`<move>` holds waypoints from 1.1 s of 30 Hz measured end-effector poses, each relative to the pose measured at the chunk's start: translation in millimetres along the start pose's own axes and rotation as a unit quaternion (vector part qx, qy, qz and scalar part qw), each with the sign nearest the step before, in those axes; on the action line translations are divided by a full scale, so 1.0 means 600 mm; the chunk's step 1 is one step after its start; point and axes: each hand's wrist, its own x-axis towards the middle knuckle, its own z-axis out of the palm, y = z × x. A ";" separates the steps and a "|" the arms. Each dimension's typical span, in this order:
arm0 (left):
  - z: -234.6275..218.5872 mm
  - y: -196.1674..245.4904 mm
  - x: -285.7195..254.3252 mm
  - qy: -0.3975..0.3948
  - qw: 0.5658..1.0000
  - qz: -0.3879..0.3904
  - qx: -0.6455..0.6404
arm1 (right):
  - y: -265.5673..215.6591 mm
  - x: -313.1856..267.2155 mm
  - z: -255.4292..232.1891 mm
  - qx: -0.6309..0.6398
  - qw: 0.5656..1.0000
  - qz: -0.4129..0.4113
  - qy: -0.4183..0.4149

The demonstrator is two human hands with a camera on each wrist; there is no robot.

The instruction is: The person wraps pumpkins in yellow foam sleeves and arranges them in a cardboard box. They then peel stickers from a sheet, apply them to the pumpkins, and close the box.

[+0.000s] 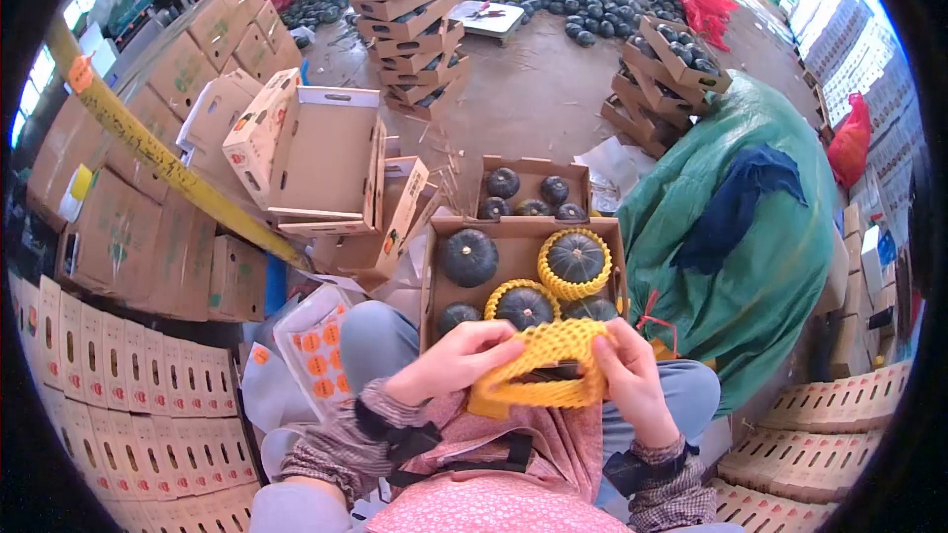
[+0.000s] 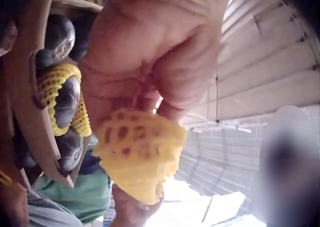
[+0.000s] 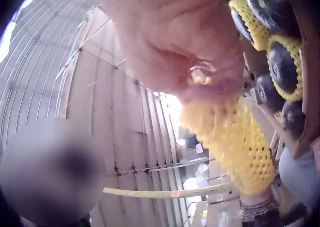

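Observation:
A yellow foam net [image 1: 553, 343] is stretched between both hands above the lap, its opening spread into a loop. The left hand [image 1: 456, 363] pinches its left end; in the left wrist view the fingertips of the left hand [image 2: 150, 61] meet the net [image 2: 140, 152]. The right hand [image 1: 637, 387] grips the other end, thumb against the mesh, and in the right wrist view the net [image 3: 235, 142] hangs from it. Just beyond, a cardboard box [image 1: 427, 281] holds dark green squashes [image 1: 469, 258]; two of them, including one squash [image 1: 576, 259] at the right, wear yellow nets.
Behind the box stands a second box [image 1: 486, 176] of squashes. Empty cartons [image 1: 326, 163] lean at the left beside a yellow pole [image 1: 168, 163]. A green cover [image 1: 750, 227] bulges at the right. Orange sticker sheets [image 1: 318, 360] lie by the left knee. Stacked trays [image 1: 400, 30] stand farther back.

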 end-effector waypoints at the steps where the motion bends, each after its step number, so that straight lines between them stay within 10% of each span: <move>1: 0.022 -0.013 0.026 0.063 0.996 0.013 0.066 | 0.001 -0.005 -0.009 -0.112 0.992 -0.004 0.053; 5: 0.096 -0.052 0.135 0.190 0.926 0.186 0.269 | 0.034 -0.018 -0.032 -0.327 0.932 -0.009 0.155; 7: 0.104 -0.068 0.161 0.142 0.948 0.106 0.265 | 0.073 -0.018 -0.047 -0.342 0.931 0.014 0.125; 11: 0.107 -0.087 0.192 0.078 0.970 0.049 0.226 | 0.083 0.024 -0.042 -0.005 0.983 0.167 0.072; 21: 0.041 -0.004 0.065 0.251 0.936 0.074 0.234 | 0.072 0.050 0.045 -0.251 0.945 -0.153 0.143; 25: 0.000 -0.074 0.107 0.338 0.916 0.150 0.154 | 0.059 0.123 0.046 -0.186 0.951 -0.175 0.175; 33: -0.016 -0.107 0.129 0.341 0.936 0.065 -0.061 | 0.147 0.148 0.022 0.024 0.977 -0.024 0.209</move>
